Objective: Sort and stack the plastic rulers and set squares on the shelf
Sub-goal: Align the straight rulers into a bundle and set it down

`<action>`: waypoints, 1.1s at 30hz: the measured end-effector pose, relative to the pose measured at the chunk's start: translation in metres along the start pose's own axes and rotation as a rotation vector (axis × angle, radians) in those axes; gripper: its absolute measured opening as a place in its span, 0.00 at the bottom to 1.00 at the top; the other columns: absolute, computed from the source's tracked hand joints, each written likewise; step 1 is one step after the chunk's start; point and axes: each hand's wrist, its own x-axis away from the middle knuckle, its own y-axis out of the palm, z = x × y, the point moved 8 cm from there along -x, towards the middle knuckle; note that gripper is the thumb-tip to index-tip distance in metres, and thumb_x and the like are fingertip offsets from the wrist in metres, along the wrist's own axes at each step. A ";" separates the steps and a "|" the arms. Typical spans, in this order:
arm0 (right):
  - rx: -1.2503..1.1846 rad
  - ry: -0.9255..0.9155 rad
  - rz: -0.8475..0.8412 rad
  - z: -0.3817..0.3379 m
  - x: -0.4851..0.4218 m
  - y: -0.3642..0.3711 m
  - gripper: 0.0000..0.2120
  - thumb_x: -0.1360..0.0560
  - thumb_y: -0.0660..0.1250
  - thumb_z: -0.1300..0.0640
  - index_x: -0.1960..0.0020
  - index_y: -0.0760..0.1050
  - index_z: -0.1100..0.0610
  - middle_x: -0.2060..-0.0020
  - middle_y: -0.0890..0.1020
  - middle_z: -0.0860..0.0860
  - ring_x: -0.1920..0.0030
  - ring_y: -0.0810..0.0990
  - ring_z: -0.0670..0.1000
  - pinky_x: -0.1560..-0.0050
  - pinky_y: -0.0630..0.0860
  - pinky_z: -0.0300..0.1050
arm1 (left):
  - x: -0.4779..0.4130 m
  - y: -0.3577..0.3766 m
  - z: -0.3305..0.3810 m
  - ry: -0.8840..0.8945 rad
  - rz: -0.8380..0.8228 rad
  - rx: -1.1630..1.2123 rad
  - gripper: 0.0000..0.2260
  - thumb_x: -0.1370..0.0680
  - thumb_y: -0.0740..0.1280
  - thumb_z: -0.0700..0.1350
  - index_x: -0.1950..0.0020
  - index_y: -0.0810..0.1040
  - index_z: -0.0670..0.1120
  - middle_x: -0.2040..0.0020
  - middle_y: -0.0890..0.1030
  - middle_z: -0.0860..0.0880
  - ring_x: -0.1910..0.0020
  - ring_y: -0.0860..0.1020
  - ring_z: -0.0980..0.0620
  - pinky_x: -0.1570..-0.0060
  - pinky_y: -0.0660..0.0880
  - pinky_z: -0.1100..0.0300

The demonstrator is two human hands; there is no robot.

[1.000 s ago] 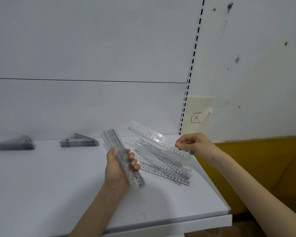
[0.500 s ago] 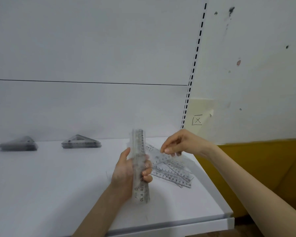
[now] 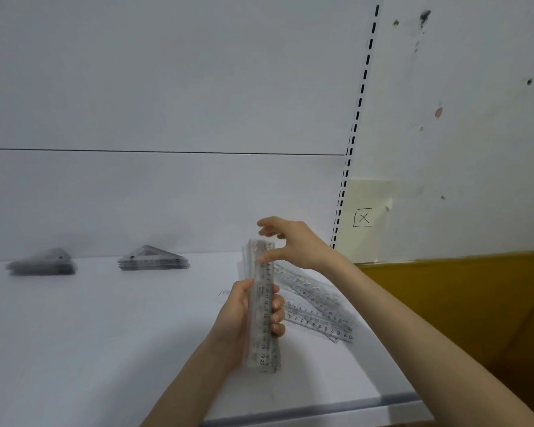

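We are in the ruler-gathering step: our left hand [image 3: 244, 315] wraps fingers and thumb round a bundle of clear plastic rulers [image 3: 261, 303], held nearly upright over the flat white shelf [image 3: 105, 334]. Our right hand [image 3: 293, 241] hovers at the bundle's top end, fingers spread and unclenched, thumb tip against the rulers, gripping nothing; we judge it is squaring the ends. The loose clear rulers [image 3: 318, 312] lie fanned and overlapping on the shelf just right of the bundle, so the next move, as we read it, calls for lifting one by an end and sliding it flush onto the bundle without the slick stack splaying. A low pile of grey-tinted triangular set squares [image 3: 153, 260] and a second such pile [image 3: 42, 266] sit near the white back panel [image 3: 167, 87]. Beyond stand a black-slotted upright strip [image 3: 356, 118], a pale paper note with a boxed X [image 3: 364, 217], a marked white wall [image 3: 475, 118] and a mustard-yellow surface [image 3: 444, 303].
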 end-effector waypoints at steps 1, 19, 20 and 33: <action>0.016 0.036 -0.012 0.004 0.001 0.002 0.31 0.32 0.77 0.51 0.32 0.71 0.55 0.40 0.78 0.50 0.44 0.76 0.46 0.37 0.72 0.43 | -0.001 0.001 0.000 -0.002 -0.001 0.013 0.14 0.27 0.55 0.51 0.56 0.70 0.41 0.70 0.69 0.46 0.78 0.67 0.53 0.79 0.68 0.63; 0.332 0.198 -0.322 0.056 0.080 0.017 0.20 0.38 0.77 0.40 0.51 0.82 0.50 0.60 0.82 0.43 0.61 0.78 0.42 0.59 0.74 0.38 | -0.014 -0.034 0.016 0.228 0.245 0.185 0.20 0.21 0.55 0.61 0.58 0.67 0.44 0.73 0.69 0.49 0.80 0.66 0.56 0.80 0.67 0.66; 0.356 0.207 -0.326 0.060 0.086 0.018 0.22 0.38 0.78 0.41 0.49 0.82 0.50 0.59 0.80 0.42 0.60 0.77 0.42 0.59 0.73 0.38 | -0.014 -0.036 0.016 0.237 0.251 0.206 0.20 0.21 0.55 0.61 0.58 0.67 0.44 0.73 0.69 0.49 0.80 0.67 0.55 0.80 0.68 0.66; -0.079 0.390 -0.269 0.073 0.088 0.019 0.11 0.28 0.74 0.56 0.64 0.73 0.53 0.72 0.75 0.43 0.70 0.72 0.45 0.66 0.68 0.36 | -0.008 -0.038 0.018 0.248 0.269 0.220 0.19 0.20 0.56 0.60 0.58 0.67 0.45 0.71 0.68 0.48 0.79 0.67 0.54 0.79 0.68 0.65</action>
